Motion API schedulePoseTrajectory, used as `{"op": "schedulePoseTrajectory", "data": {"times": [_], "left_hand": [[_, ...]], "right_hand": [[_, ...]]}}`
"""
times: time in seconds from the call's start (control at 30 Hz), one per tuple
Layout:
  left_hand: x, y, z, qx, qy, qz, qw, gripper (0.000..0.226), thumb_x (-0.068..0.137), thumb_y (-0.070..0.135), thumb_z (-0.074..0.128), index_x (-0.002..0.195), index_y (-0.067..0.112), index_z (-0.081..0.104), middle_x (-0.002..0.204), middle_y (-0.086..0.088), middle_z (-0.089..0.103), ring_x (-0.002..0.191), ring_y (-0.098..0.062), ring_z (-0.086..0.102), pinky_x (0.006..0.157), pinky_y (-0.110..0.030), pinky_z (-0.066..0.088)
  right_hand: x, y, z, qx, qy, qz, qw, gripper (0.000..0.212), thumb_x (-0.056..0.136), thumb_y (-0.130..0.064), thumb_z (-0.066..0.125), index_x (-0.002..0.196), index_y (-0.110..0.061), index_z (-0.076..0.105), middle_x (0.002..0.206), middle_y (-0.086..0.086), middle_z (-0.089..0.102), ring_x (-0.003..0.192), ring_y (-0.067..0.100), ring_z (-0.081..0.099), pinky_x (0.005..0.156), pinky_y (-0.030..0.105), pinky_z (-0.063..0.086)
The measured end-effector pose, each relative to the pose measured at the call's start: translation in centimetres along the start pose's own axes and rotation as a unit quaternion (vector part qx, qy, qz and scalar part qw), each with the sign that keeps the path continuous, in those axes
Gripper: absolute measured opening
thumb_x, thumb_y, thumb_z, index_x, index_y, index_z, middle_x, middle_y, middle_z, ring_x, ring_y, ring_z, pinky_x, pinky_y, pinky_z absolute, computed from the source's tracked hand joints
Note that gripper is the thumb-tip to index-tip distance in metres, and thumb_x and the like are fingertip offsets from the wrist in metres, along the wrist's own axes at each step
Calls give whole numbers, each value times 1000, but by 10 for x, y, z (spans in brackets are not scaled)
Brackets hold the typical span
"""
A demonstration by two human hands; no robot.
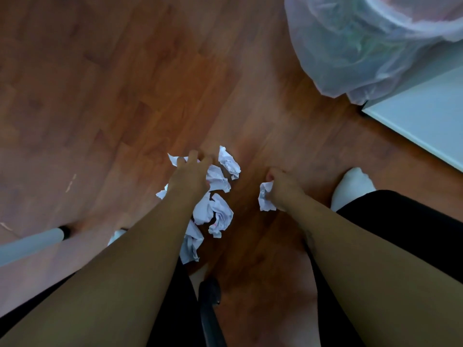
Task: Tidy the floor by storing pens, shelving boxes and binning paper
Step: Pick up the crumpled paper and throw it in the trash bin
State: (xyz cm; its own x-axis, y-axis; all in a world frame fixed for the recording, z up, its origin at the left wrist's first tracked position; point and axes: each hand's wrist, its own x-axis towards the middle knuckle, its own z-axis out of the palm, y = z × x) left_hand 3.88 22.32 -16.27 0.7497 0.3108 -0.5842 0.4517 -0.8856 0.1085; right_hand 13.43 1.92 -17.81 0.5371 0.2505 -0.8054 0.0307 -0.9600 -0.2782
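Note:
Several crumpled white paper balls (pixel 218 214) lie in a heap on the wooden floor (pixel 105 101) in front of me. My left hand (pixel 191 175) reaches down onto the far side of the heap with its fingers spread over the paper; whether it grips a piece is hidden. My right hand (pixel 281 190) is to the right of the heap, closed around one crumpled paper ball (pixel 265 197). A bin (pixel 370 43) lined with a translucent plastic bag stands at the upper right.
A white cabinet or furniture panel (pixel 423 121) runs along the right edge beside the bin. A white table leg (pixel 32 242) with a black foot crosses the lower left. My foot in a white sock (pixel 352 187) rests at the right. A dark chair base (pixel 210 304) sits below.

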Motion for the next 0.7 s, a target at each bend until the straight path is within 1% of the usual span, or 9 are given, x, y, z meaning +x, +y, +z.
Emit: {"op": "schedulePoseTrajectory", "data": {"times": [0.13,0.23,0.33,0.4,0.43,0.47,0.5,0.57,0.7], "left_hand": [[7,-2,-8,-60,22,60,996,27,77,-4,66,102,7,64,105,-14,60,94,-41,60,74,-46,51],[4,3,-37,-76,42,65,994,25,77,-6,66,101,2,67,101,-18,65,92,-38,65,80,-43,50],[0,2,-58,-111,69,58,990,24,76,-4,68,99,-1,67,97,-20,66,91,-39,65,79,-47,52],[-9,12,-94,-131,113,52,984,19,80,6,68,98,2,66,97,-14,66,92,-33,63,77,-40,50],[-13,20,-116,-141,141,58,978,19,81,15,65,97,6,66,97,-11,66,91,-30,62,75,-38,49],[-14,31,-141,-149,166,68,972,22,79,24,59,96,11,65,96,-6,65,90,-27,61,73,-37,47],[-15,41,-162,-168,174,66,968,25,77,29,53,95,15,63,95,-2,64,88,-24,61,72,-36,47],[-6,64,-204,-208,169,63,961,22,79,30,53,96,19,62,96,4,64,88,-19,60,73,-33,43],[18,135,-273,-270,225,102,931,11,83,24,63,93,26,63,93,5,68,86,-18,62,74,-35,50]], "right_hand": [[-6,-17,-52,-10,-27,-46,999,41,84,-11,66,123,-16,52,128,15,56,117,32,54,91,34,43],[-24,-40,-123,-6,30,-95,995,29,86,-14,64,104,-26,44,126,14,60,118,32,56,93,33,45],[-36,-63,-166,50,98,-141,984,8,83,-12,59,86,-18,54,99,11,70,87,20,66,65,22,48],[-55,-71,-196,97,120,-149,977,5,85,-6,55,90,-8,56,94,18,68,63,5,62,50,8,39],[-67,-72,-211,118,120,-165,972,6,87,-2,53,92,-4,56,94,25,65,57,2,60,50,6,38],[-78,-73,-226,125,132,-171,968,10,88,-3,54,97,-4,58,100,29,64,62,4,62,57,8,40],[-82,-74,-234,111,152,-165,968,16,87,-7,58,103,-6,60,107,25,64,76,11,63,66,15,40],[-87,-70,-259,101,233,-166,953,25,84,-15,62,109,-14,62,112,14,63,93,25,61,71,25,38],[-89,-53,-307,137,352,-117,919,35,89,-20,63,123,-16,56,120,8,59,99,23,57,77,27,39]]}}
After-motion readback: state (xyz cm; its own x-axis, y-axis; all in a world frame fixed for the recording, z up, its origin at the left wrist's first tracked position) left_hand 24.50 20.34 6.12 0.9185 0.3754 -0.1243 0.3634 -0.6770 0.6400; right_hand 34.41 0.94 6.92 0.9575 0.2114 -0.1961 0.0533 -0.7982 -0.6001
